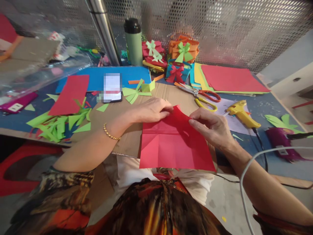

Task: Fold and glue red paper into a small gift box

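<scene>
A sheet of red paper [171,148] with crossing fold lines lies over the front edge of the cardboard [130,138]. My left hand [155,109] is closed at its far left edge, fingers curled on the paper. With thumb and fingers, my right hand [209,125] pinches the far right edge, which is lifted and bent. Beyond my hands are cut light-green paper pieces [135,93] and scissors [197,92] with red and yellow handles. Right of my right hand, a yellow glue gun [244,114] rests on a pale sheet.
A phone [112,88] and a heap of green paper scraps [57,125] lie to the left. Behind stand a green bottle [133,42] and paper gift boxes with bows [183,49]. Coloured paper [234,78] is stacked at the back right. A grey cable [244,182] crosses my right arm.
</scene>
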Demonstrator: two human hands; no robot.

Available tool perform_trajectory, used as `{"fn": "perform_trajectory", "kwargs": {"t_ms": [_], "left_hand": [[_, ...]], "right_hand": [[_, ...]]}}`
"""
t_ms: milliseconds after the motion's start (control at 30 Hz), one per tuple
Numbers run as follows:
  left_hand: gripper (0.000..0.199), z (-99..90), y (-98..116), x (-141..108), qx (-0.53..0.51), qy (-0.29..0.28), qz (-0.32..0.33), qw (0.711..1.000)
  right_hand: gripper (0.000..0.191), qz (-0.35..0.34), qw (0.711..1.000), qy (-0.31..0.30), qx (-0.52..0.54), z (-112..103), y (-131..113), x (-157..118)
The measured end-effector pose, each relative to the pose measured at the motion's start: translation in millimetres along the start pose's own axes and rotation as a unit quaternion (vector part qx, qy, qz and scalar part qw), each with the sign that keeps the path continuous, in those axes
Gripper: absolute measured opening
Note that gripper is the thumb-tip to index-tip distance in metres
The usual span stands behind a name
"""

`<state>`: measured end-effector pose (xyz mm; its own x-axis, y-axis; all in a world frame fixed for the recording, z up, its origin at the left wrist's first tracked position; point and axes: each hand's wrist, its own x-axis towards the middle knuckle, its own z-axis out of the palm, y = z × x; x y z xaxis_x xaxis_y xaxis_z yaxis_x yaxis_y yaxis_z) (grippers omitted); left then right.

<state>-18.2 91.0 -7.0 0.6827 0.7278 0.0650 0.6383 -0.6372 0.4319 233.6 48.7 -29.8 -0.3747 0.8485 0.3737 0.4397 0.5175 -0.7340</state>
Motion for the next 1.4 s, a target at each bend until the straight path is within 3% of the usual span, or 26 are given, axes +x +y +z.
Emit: {"fn": "perform_trajectory", "kwargs": {"t_ms": [200,433,567,767,933,1133,1267,1400], "left_hand": [[0.032,4.8,-5.9,5.2,0.029,-0.008,-0.013,0.999],[0.032,4.0,-5.5,6.7,0.002,-0.021,-0.006,1.0],[0.029,0.1,-6.2,6.1,-0.043,-0.002,-0.053,0.998],[0.033,-2.3,-4.3,5.6,-0.105,0.016,-0.116,0.987],[0.036,-3.9,-1.7,3.4,-0.084,0.015,-0.104,0.991],[0.034,-2.0,-3.0,2.8,-0.072,0.021,-0.084,0.994],[0.037,-10.3,-8.0,3.7,-0.08,0.083,-0.09,0.989],[0.031,-31.0,-15.1,-5.4,0.047,0.159,-0.172,0.971]], "right_hand": [[0.025,0.043,0.999,-0.004,0.013,1.6,1.5,-1.4],[0.059,0.003,0.997,-0.066,0.024,4.5,-2.2,0.1],[0.073,-0.023,0.993,-0.111,-0.013,6.6,3.7,5.2],[0.079,-0.081,0.973,-0.121,-0.181,12.1,11.9,9.6],[0.074,-0.098,0.945,-0.147,-0.274,15.7,9.6,9.0],[0.072,-0.101,0.934,-0.158,-0.305,17.6,6.7,8.9],[0.075,-0.104,0.931,-0.15,-0.315,20.1,6.4,7.9],[0.072,-0.117,0.93,-0.135,-0.321,21.8,8.2,7.2]]}}
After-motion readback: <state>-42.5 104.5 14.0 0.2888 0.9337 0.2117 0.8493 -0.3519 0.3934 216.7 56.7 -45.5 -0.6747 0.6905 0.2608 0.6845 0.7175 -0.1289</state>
